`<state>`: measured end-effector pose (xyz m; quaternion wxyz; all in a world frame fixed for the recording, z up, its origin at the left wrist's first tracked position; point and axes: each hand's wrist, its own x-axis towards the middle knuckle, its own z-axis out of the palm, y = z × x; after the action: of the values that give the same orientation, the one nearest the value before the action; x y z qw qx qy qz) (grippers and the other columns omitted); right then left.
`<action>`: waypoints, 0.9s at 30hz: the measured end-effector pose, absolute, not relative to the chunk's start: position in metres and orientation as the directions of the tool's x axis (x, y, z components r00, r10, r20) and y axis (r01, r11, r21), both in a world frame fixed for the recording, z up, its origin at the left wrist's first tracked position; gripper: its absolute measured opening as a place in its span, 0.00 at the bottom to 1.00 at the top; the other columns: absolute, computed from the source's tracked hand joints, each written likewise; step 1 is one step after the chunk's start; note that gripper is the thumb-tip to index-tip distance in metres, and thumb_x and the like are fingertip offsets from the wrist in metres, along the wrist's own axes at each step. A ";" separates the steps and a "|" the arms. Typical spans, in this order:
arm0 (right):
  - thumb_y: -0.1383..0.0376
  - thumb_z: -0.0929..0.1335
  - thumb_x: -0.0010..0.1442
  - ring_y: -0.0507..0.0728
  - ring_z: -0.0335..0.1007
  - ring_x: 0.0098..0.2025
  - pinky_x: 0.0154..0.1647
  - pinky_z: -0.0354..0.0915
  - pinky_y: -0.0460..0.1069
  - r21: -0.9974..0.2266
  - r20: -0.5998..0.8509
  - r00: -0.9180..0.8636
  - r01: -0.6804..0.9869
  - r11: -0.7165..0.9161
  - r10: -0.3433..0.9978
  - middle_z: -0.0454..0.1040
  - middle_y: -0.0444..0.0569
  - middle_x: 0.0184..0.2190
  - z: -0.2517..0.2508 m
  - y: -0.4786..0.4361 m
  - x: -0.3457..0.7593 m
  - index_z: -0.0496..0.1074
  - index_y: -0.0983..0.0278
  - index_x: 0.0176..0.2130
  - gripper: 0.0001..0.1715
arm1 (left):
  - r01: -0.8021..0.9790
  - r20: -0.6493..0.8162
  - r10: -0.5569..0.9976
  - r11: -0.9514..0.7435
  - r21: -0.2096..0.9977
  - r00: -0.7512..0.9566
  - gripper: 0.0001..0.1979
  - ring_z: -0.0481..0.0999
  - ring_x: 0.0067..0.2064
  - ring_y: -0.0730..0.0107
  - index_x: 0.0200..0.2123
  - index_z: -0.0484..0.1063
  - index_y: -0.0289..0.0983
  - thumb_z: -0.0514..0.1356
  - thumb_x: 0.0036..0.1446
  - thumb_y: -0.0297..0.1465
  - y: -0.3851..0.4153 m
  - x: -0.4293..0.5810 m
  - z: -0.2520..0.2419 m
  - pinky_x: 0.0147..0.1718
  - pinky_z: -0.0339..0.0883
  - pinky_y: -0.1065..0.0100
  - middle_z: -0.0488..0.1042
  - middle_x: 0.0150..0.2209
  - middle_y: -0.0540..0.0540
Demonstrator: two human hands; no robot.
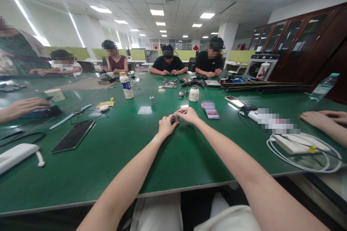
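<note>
My left hand (166,126) is closed round a small grey metal cylinder (176,118), upright at the middle of the green table. At the cylinder's top, the fingers of my right hand (189,114) are pinched together on a slim metal piece (184,112), mostly hidden by the fingers. A similar metal cylinder (152,100) stands apart, beyond my left hand. Farther off to the right is a white jar (194,94), with small dark metal parts (181,94) beside it. A phone with a lit screen (210,110) lies right of my right hand.
On the green table (114,173) stand a milk-coloured bottle (126,86) and a water bottle (324,86). A dark tablet (73,136) lies left; a coiled white cable (271,149) lies right. A power drill (193,82) is farther back. Several people sit around the table.
</note>
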<state>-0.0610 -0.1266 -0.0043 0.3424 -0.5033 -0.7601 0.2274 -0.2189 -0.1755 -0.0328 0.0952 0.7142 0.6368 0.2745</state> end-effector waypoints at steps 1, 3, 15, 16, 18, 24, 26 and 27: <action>0.57 0.73 0.58 0.54 0.77 0.36 0.39 0.69 0.45 -0.684 0.295 -0.255 0.617 0.390 0.921 0.83 0.45 0.35 -0.004 -0.127 -0.062 0.83 0.58 0.38 0.10 | 0.857 0.270 0.962 -0.172 0.486 0.040 0.22 0.72 0.57 0.54 0.57 0.69 0.44 0.63 0.60 0.37 -0.176 -0.219 -0.032 0.55 0.64 0.55 0.79 0.51 0.44; 0.58 0.72 0.59 0.54 0.77 0.36 0.39 0.69 0.46 -0.685 0.318 -0.234 0.613 0.393 0.919 0.83 0.45 0.36 -0.003 -0.126 -0.065 0.83 0.59 0.37 0.10 | 0.856 0.270 0.962 -0.175 0.486 0.044 0.22 0.72 0.57 0.54 0.57 0.69 0.44 0.63 0.60 0.37 -0.176 -0.219 -0.032 0.55 0.64 0.55 0.79 0.51 0.45; 0.56 0.72 0.60 0.57 0.77 0.43 0.45 0.69 0.49 -0.595 0.247 -0.083 0.773 0.219 0.965 0.81 0.48 0.38 -0.029 -0.138 -0.032 0.82 0.58 0.39 0.11 | 0.857 0.286 0.957 -0.186 0.480 0.047 0.22 0.72 0.57 0.53 0.57 0.70 0.42 0.63 0.60 0.37 -0.171 -0.220 -0.037 0.55 0.63 0.53 0.79 0.51 0.43; 0.56 0.72 0.60 0.58 0.77 0.44 0.46 0.69 0.49 -0.577 0.236 -0.094 0.788 0.217 0.967 0.81 0.48 0.38 -0.030 -0.141 -0.031 0.82 0.57 0.39 0.11 | 0.857 0.288 0.957 -0.187 0.480 0.047 0.22 0.72 0.57 0.53 0.57 0.70 0.42 0.63 0.60 0.37 -0.171 -0.220 -0.037 0.55 0.63 0.54 0.79 0.51 0.43; 0.54 0.72 0.60 0.58 0.76 0.44 0.47 0.68 0.50 -0.553 0.214 -0.100 0.808 0.205 0.972 0.81 0.47 0.39 -0.031 -0.144 -0.031 0.82 0.56 0.40 0.12 | 0.857 0.288 0.957 -0.187 0.480 0.048 0.22 0.72 0.57 0.53 0.56 0.70 0.42 0.63 0.60 0.38 -0.171 -0.220 -0.037 0.55 0.63 0.54 0.79 0.51 0.43; 0.53 0.70 0.62 0.60 0.75 0.47 0.50 0.66 0.52 -0.465 0.206 -0.128 0.859 0.212 0.970 0.80 0.49 0.41 -0.027 -0.143 -0.038 0.82 0.52 0.45 0.13 | 0.860 0.275 0.960 -0.175 0.480 0.042 0.22 0.72 0.57 0.53 0.57 0.69 0.42 0.63 0.60 0.38 -0.172 -0.220 -0.036 0.55 0.63 0.54 0.79 0.52 0.43; 0.54 0.70 0.63 0.59 0.76 0.47 0.51 0.66 0.52 -0.474 0.208 -0.130 0.853 0.217 0.969 0.81 0.48 0.41 -0.028 -0.143 -0.039 0.82 0.52 0.43 0.12 | 0.862 0.271 0.962 -0.170 0.478 0.040 0.22 0.72 0.57 0.53 0.57 0.69 0.42 0.63 0.60 0.37 -0.173 -0.219 -0.035 0.55 0.63 0.55 0.79 0.52 0.43; 0.55 0.70 0.63 0.59 0.76 0.47 0.51 0.67 0.52 -0.494 0.211 -0.126 0.842 0.217 0.969 0.81 0.48 0.40 -0.029 -0.142 -0.040 0.82 0.53 0.43 0.12 | 0.862 0.271 0.962 -0.169 0.477 0.039 0.22 0.72 0.57 0.53 0.57 0.69 0.42 0.63 0.60 0.37 -0.173 -0.219 -0.035 0.55 0.63 0.55 0.79 0.52 0.43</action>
<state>-0.0402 -0.1423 -0.0288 0.2488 -0.6126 -0.7392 0.1282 -0.2193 -0.1727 -0.0349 0.0918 0.7148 0.6379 0.2714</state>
